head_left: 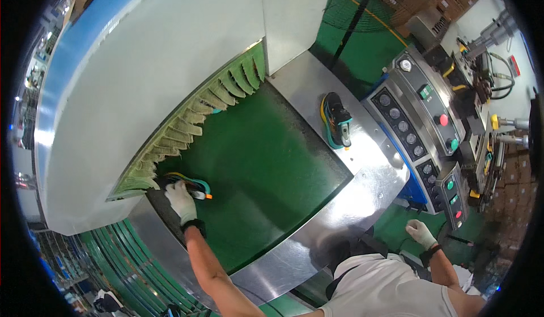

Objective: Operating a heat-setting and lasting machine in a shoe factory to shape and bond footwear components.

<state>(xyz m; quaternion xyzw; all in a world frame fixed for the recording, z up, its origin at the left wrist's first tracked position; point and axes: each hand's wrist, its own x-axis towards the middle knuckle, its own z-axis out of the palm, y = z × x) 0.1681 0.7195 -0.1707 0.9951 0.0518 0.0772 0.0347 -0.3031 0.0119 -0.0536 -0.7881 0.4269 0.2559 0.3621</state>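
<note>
Out at the left end of the green belt, my left hand in a white glove grips a dark shoe with a teal and yellow sole edge and an orange tip. The fingers lie over the shoe beside the fringed curtain, and partly hide it. My right hand, also gloved, hangs at the lower right with its fingers curled and nothing seen in it. A second shoe, black with teal and yellow edging, rests on the metal surface right of the belt.
A large white machine housing rises above the curtain. Metal edging borders the belt. To the right stands a control panel with gauges and coloured buttons, beside other machinery. A roller rack lies at lower left; cardboard boxes are stacked behind.
</note>
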